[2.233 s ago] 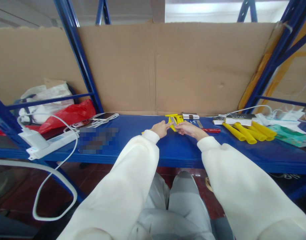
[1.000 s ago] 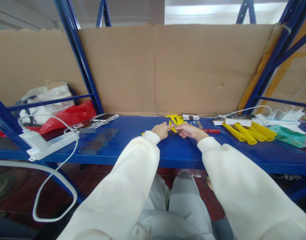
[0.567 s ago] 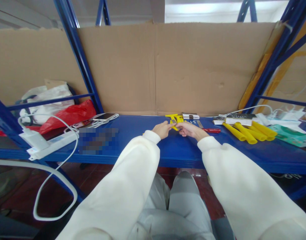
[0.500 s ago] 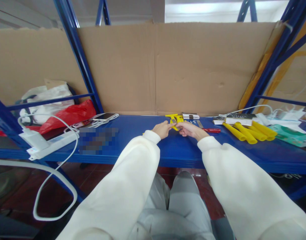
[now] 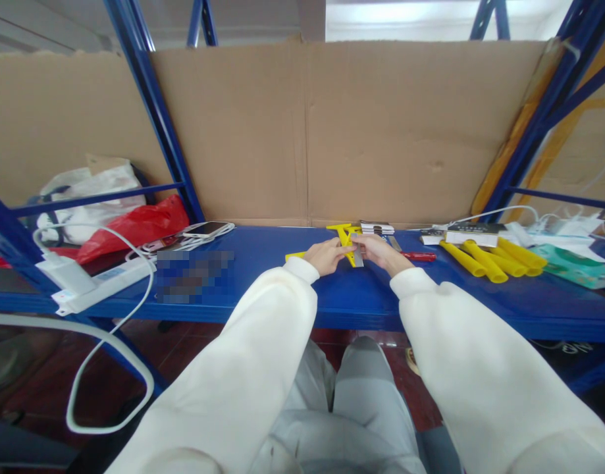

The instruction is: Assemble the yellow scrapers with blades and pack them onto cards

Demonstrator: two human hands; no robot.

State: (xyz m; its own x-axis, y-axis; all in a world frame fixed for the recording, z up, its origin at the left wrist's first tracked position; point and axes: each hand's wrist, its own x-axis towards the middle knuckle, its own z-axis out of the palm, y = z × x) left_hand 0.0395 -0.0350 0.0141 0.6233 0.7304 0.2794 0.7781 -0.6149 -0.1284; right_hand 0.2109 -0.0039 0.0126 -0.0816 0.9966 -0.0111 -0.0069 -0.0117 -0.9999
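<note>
Over the blue shelf, my left hand [image 5: 328,257] is closed on a yellow plastic part [image 5: 348,239] with a crossbar at its top. My right hand [image 5: 376,251] is closed on a flat silvery blade [image 5: 358,257], held against the right side of the yellow part. Both hands are close together. Another yellow piece [image 5: 295,255] shows by my left wrist. Behind my right hand is a white and black stack [image 5: 377,228], and to its right lies a red tool [image 5: 419,256].
Several yellow tubes [image 5: 492,261] lie right, before white and black boxes [image 5: 473,234]. At left are a power strip [image 5: 105,283] with a looping white cable, a phone [image 5: 207,228] and a red bag [image 5: 139,230]. Cardboard [image 5: 302,131] stands behind the blue shelf [image 5: 263,257].
The silvery blade now shows between my hands, beside the yellow part. My right hand has shifted slightly, and more of the yellow piece by my left wrist is visible.
</note>
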